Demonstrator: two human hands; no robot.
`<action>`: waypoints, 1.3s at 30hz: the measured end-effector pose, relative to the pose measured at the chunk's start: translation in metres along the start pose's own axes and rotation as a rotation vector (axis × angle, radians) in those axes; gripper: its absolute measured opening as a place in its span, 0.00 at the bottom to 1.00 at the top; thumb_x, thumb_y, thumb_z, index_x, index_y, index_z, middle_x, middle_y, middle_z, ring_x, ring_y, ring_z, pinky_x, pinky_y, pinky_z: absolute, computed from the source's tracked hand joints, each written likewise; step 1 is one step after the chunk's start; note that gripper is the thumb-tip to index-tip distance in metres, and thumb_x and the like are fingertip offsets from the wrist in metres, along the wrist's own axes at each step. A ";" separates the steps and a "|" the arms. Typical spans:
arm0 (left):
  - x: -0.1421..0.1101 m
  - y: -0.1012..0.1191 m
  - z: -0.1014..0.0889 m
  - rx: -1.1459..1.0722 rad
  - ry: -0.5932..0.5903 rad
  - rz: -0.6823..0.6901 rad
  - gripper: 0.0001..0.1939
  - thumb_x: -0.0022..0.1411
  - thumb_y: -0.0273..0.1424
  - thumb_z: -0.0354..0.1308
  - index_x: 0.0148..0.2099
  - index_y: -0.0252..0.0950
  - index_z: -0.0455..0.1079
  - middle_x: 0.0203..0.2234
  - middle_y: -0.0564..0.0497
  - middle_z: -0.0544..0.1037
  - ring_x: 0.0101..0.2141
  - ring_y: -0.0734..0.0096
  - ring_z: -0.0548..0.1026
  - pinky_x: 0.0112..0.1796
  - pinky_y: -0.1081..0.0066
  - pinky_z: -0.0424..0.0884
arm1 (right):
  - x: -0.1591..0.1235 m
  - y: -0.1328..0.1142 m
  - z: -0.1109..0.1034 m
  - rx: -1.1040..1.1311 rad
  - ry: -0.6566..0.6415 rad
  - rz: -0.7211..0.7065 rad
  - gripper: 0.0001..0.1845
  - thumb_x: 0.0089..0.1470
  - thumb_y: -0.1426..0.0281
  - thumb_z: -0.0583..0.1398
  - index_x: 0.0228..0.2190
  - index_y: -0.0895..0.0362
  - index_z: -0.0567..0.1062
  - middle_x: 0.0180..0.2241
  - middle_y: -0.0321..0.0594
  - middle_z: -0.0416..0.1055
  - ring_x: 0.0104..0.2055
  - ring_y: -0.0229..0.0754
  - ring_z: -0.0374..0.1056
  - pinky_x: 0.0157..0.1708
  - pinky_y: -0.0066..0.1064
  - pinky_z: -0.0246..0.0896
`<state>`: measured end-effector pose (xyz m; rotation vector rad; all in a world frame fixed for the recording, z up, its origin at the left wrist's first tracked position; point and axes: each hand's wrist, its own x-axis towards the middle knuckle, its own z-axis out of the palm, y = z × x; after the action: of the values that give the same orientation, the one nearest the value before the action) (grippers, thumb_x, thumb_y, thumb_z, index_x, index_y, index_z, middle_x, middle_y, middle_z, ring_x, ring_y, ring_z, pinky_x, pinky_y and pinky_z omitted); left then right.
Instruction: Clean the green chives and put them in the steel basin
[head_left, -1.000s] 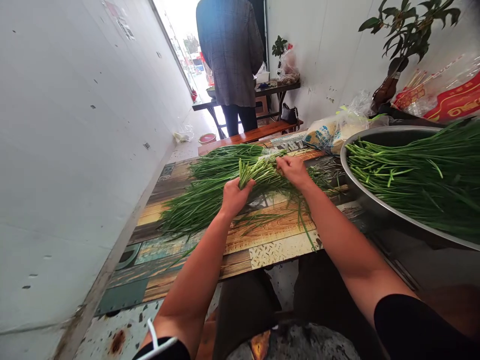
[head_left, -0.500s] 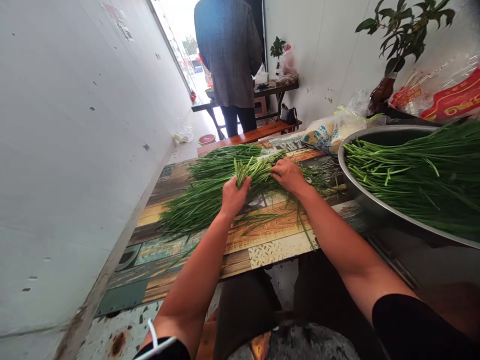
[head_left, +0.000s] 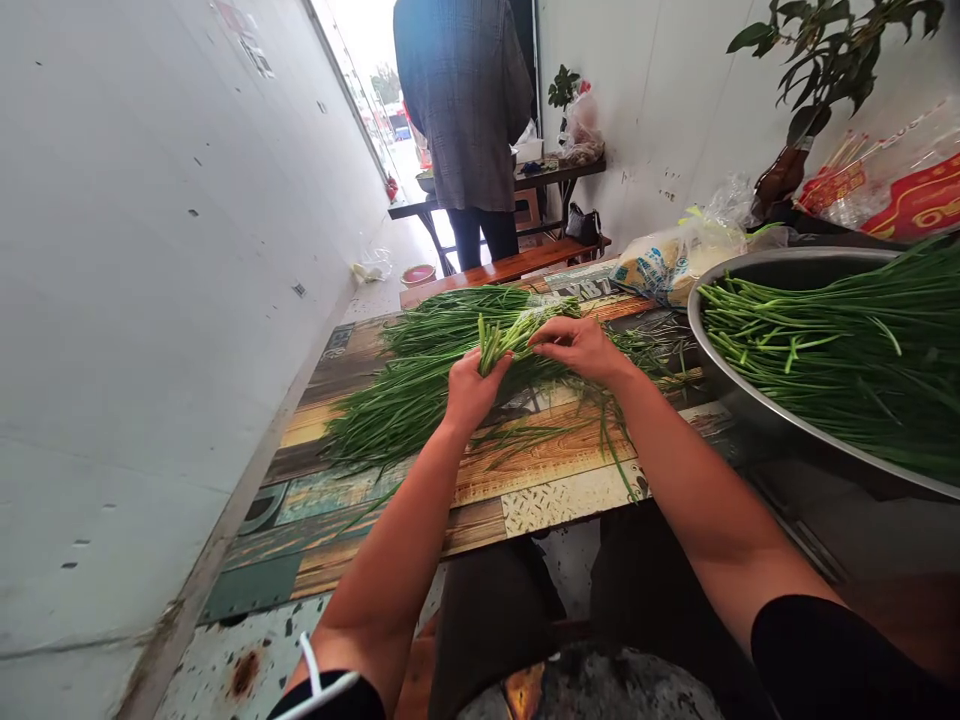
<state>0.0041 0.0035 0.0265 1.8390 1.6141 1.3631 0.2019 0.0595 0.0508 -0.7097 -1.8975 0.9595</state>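
My left hand (head_left: 472, 388) is wrapped around a bunch of garlic chives (head_left: 493, 345), its pale cut ends sticking up past the thumb. The long green leaves trail left across the table. Just right of that bunch, my right hand (head_left: 581, 348) has thumb and forefinger brought together close to the stems. Whatever lies between those fingertips is too small to make out. More garlic chives (head_left: 450, 312) lie in a pile behind my left hand. Loose leaves and trimmings (head_left: 645, 350) are scattered beyond and under my right wrist.
A large metal basin (head_left: 720, 375) heaped with chives stands at the right. Behind it are a plastic bag (head_left: 652, 265) and a potted plant (head_left: 814, 90). The wood-patterned table (head_left: 420, 515) meets a bench (head_left: 517, 265); farther back a person (head_left: 469, 110) stands facing away.
My right hand has shifted slightly left toward the bunch, its fingers drawn nearer the stem ends. My left hand keeps its hold. The whole view has moved a little.
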 end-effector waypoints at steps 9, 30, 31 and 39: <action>-0.001 0.003 0.000 -0.030 -0.089 -0.078 0.15 0.56 0.41 0.60 0.29 0.33 0.76 0.21 0.55 0.72 0.28 0.73 0.68 0.33 0.74 0.65 | 0.001 0.009 0.009 -0.040 0.041 0.077 0.15 0.46 0.62 0.63 0.32 0.60 0.80 0.25 0.37 0.71 0.27 0.36 0.62 0.30 0.30 0.58; -0.001 0.003 0.000 -0.021 -0.134 -0.128 0.18 0.56 0.44 0.58 0.26 0.33 0.71 0.20 0.55 0.71 0.25 0.75 0.66 0.31 0.73 0.61 | 0.004 0.019 0.001 -0.636 0.362 0.262 0.07 0.49 0.69 0.60 0.22 0.57 0.72 0.35 0.44 0.70 0.34 0.42 0.65 0.38 0.34 0.61; -0.001 0.002 0.000 -0.019 -0.135 -0.130 0.18 0.56 0.44 0.58 0.26 0.33 0.71 0.20 0.55 0.71 0.25 0.75 0.66 0.31 0.73 0.61 | 0.004 0.017 0.000 -0.646 0.362 0.313 0.09 0.48 0.67 0.62 0.20 0.57 0.71 0.33 0.44 0.69 0.35 0.42 0.65 0.38 0.34 0.60; 0.000 0.000 0.001 -0.035 -0.131 -0.125 0.17 0.56 0.43 0.58 0.26 0.33 0.72 0.21 0.54 0.72 0.26 0.74 0.67 0.32 0.73 0.63 | 0.002 -0.001 0.006 0.080 0.135 0.328 0.17 0.41 0.58 0.62 0.26 0.60 0.77 0.19 0.31 0.63 0.24 0.34 0.57 0.27 0.29 0.53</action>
<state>0.0050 0.0037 0.0254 1.7374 1.5997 1.1849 0.1955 0.0584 0.0500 -1.0324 -1.6457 1.1521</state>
